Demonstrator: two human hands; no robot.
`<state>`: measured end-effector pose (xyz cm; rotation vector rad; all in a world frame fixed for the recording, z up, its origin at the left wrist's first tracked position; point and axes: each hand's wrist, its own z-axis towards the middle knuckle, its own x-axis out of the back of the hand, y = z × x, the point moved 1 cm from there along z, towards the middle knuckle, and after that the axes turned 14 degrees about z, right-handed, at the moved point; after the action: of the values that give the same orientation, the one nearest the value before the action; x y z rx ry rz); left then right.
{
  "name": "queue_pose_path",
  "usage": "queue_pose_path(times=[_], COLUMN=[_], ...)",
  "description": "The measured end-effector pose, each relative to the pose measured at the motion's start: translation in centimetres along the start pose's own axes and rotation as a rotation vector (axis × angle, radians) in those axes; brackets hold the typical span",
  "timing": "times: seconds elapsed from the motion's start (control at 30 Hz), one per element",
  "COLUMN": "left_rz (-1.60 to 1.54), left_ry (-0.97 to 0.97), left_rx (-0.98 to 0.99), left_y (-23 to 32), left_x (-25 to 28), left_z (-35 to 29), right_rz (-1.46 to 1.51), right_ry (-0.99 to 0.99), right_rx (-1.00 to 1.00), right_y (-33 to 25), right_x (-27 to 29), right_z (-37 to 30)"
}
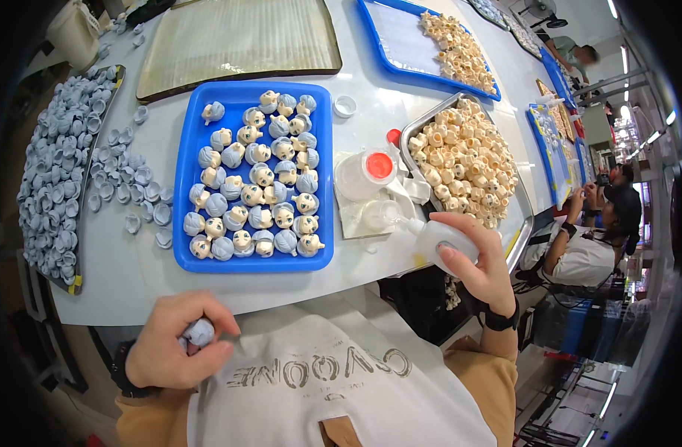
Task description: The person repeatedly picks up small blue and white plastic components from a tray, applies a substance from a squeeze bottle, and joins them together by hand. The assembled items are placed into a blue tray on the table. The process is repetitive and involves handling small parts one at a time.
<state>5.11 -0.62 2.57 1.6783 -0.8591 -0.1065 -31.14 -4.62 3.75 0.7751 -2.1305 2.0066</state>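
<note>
My left hand (173, 344) is curled around a small light-blue doll hair piece (200, 332) near the table's front edge; whether a face part is joined to it is hidden. To the right, my right hand (484, 262) grips a white translucent squeeze bottle (439, 240). It is tilted, its thin nozzle pointing left at a small clear container (382, 214). Beside that stands a larger translucent bottle with a red cap (378, 165). Between my hands and farther back, a blue tray (195, 104) holds rows of doll heads (262, 175) with light-blue hair.
On the left, a tray (78, 246) is heaped with light-blue hair pieces (58, 164), and others lie loose beside it. A metal tray (409, 145) at right holds a pile of cream face parts (464, 160). Another blue tray (400, 71) stands behind. Co-workers (579, 249) sit at far right.
</note>
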Motion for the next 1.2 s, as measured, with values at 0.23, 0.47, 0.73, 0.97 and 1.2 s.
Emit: queue_pose_path(times=[0.23,0.47,0.73,0.97,1.2], left_rz=[-0.752,-0.669,-0.601,-0.594,-0.627], left_ry=[-0.132,-0.212,-0.142,-0.126,-0.052], left_rx=[0.002,0.064,0.045,0.06,0.029], left_y=[-3.1,-2.1,-2.2,-2.1,-2.6], left_x=[-2.5,-2.9,-3.3,-3.4,-3.7], left_z=[-1.0,-0.4,-0.2,0.0,0.1], right_rz=[-0.06,-0.09,-0.092,-0.084,-0.092], right_ry=[-0.005,-0.021,-0.025,-0.02,-0.019], right_rx=[0.027,0.043,0.043,0.041,0.054], right_y=[-0.5,-0.7,-1.0,-1.0,-0.9], right_x=[0.2,0.1,0.1,0.1,0.1], right_z=[0.8,1.2,1.3,1.3,1.3])
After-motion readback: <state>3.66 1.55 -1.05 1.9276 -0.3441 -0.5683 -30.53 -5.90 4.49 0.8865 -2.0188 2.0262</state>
